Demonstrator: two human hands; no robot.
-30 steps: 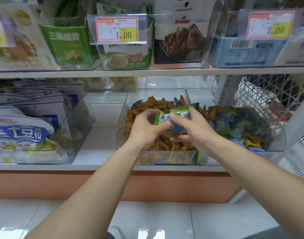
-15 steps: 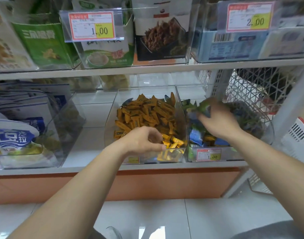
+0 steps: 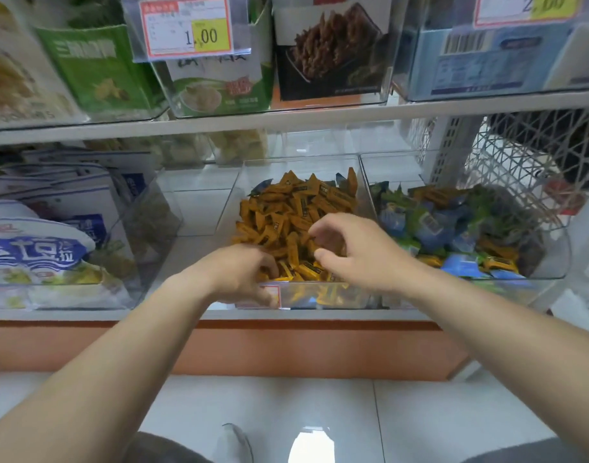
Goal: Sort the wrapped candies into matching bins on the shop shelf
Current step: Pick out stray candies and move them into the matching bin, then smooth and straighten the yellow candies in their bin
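Note:
A clear bin (image 3: 362,182) on the lower shelf is heaped with orange wrapped candies (image 3: 286,208); two blue-wrapped ones (image 3: 261,187) poke out at its back. To its right, a second clear bin (image 3: 553,255) holds mixed blue, green and orange candies (image 3: 453,228). My left hand (image 3: 239,272) is at the orange bin's front wall, its fingers curled down into the candies and hidden. My right hand (image 3: 353,252) hovers over the same heap, fingers loosely curled with nothing visible in them.
An empty clear bin (image 3: 193,208) stands left of the orange one, and beyond it a bin of white-and-blue snack bags (image 3: 36,248). The upper shelf (image 3: 286,120) with boxed snacks overhangs close above. A white mesh basket (image 3: 520,155) is at right.
My right hand left the mixed bin and swung left over the orange candies. My left hand stayed at the front of the orange bin. The green-blue candy held a second ago is gone.

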